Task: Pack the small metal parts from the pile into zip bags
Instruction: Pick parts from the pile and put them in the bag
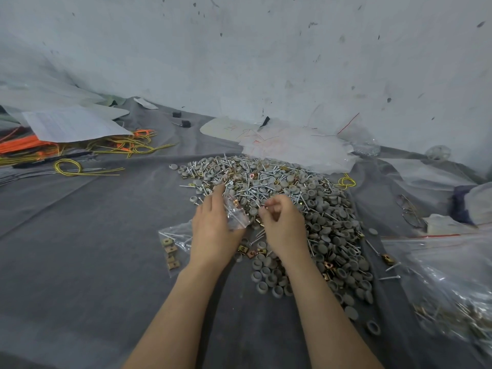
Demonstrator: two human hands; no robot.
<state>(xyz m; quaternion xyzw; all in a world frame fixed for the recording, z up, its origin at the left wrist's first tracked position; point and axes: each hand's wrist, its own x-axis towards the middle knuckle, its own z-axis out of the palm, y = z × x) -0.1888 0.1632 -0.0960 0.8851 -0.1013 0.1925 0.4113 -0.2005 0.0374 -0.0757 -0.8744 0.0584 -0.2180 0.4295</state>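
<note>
Left hand [213, 233] grips a small clear plastic zip bag [237, 215] while right hand [283, 226] beside it pinches a tiny metal part [262, 207] (barely visible) that could miss the slack mouth.

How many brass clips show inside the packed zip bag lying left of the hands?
4 brass clips in a column at the left edge of the packed zip bag. The left hand covers its right side, so more may be hidden.

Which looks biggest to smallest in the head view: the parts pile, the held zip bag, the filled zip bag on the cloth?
1. parts pile
2. filled zip bag, partly behind the left hand
3. held zip bag, crumpled
The two bags look close, so unsure.
</note>
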